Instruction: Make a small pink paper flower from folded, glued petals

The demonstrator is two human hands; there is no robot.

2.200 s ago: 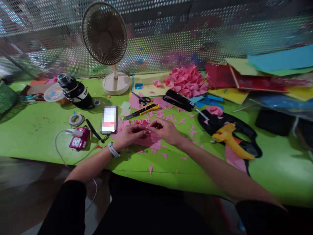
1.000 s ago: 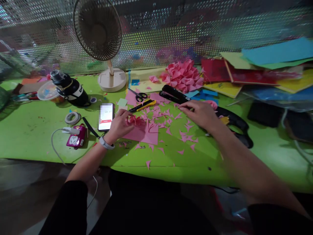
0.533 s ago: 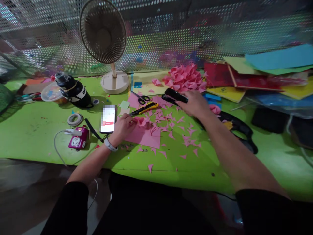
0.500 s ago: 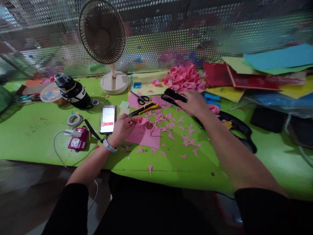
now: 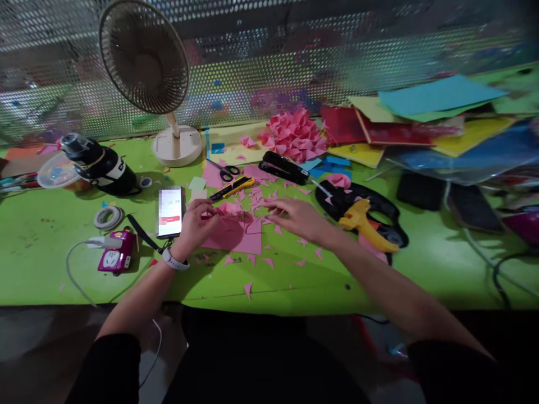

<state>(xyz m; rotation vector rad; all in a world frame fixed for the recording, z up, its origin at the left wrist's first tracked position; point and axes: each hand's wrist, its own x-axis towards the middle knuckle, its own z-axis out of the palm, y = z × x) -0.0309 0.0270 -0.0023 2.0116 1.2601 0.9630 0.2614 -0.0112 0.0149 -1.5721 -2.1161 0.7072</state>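
My left hand [image 5: 197,225], a pale watch band on its wrist, has its fingers closed at the left edge of a small pink paper flower [image 5: 229,209]. The flower lies over a pink paper sheet [image 5: 236,242] on the green table. To its right is my right hand [image 5: 297,217], with thumb and fingers apart, reaching over small pink paper scraps [image 5: 255,197]; nothing shows in its grip. A black stapler [image 5: 284,167] lies beyond my right hand. Black scissors [image 5: 229,171] and a yellow-and-black cutter knife [image 5: 236,187] lie behind the flower.
A pile of pink paper petals [image 5: 295,134] sits at the back. A yellow glue gun [image 5: 366,221] rests on a black holder at right, near coloured sheets [image 5: 438,95]. Phone [image 5: 169,210], tape roll [image 5: 108,217], purple power adapter [image 5: 117,255], black bottle [image 5: 101,165] and fan [image 5: 177,147] stand left.
My right hand has let go of the stapler and moved left and nearer, beside the flower. The left hand stays at the flower. The view has shifted right.
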